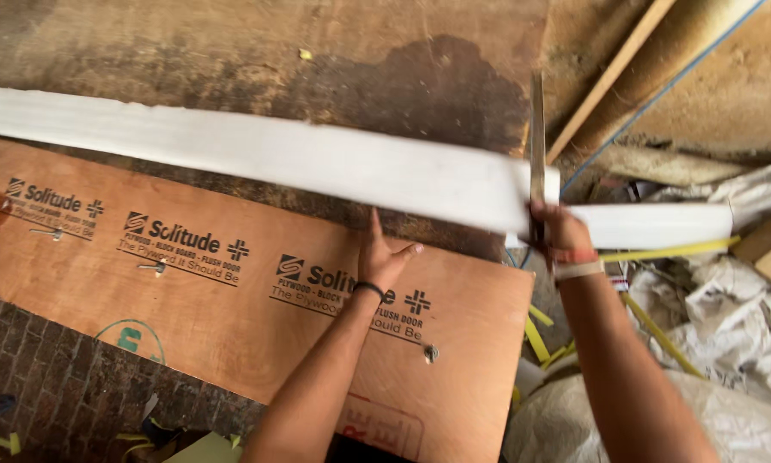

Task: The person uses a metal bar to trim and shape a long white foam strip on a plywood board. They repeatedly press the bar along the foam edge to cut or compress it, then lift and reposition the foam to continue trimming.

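Lying beside plywood sheet (pixel 231 283), white strip (pixel 300 159) meets saw (pixel 537 146).

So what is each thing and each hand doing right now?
Long white flat strip: lying across the plywood, blurred.
Orange-brown plywood sheet: flat on the floor, screws in its face.
Left hand: open, fingers spread, pressing under the strip's edge.
Right hand: closed around a thin metal blade.
Thin metal blade: upright, crossing the strip near its right end.
Yellow strips: loose, scattered.
White sacks: crumpled.
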Available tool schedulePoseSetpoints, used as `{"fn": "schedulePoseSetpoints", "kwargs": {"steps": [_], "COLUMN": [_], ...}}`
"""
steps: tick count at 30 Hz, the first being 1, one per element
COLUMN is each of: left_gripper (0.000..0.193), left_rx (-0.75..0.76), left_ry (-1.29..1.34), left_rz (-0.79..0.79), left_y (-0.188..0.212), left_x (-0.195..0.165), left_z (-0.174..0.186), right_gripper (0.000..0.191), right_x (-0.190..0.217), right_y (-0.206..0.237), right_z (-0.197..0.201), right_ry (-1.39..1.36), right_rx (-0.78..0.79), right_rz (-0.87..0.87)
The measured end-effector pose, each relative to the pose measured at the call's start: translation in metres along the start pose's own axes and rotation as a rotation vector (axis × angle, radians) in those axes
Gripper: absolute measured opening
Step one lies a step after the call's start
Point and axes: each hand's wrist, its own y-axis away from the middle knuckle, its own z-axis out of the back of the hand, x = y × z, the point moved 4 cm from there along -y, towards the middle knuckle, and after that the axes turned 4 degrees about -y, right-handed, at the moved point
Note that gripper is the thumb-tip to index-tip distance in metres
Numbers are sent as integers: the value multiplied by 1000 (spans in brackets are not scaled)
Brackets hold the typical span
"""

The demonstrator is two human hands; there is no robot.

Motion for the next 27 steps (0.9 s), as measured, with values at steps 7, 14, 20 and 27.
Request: {"fn": "schedulePoseSetpoints", "kwargs": {"steps": [7, 14, 20, 27], "left_gripper": [80, 94, 85, 87], "left_rx": [-372, -557, -611, -671], "left_ry": [1048, 699, 554, 388], "left_rz": [94, 11, -105, -264], "left_y": [-47, -38, 19, 70], "left_x": [45, 1, -34, -20], "left_z": [64, 166, 268, 365], "right_gripper": [26, 30, 26, 25], "right_x": [-100, -118, -130, -196], "right_y": [90, 117, 132, 176], "right_z": [13, -56, -122, -212], "right_ry": [-66, 67, 92, 189], "right_rx": [-86, 2, 110, 152], "right_rz": [-71, -156, -131, -110]}}
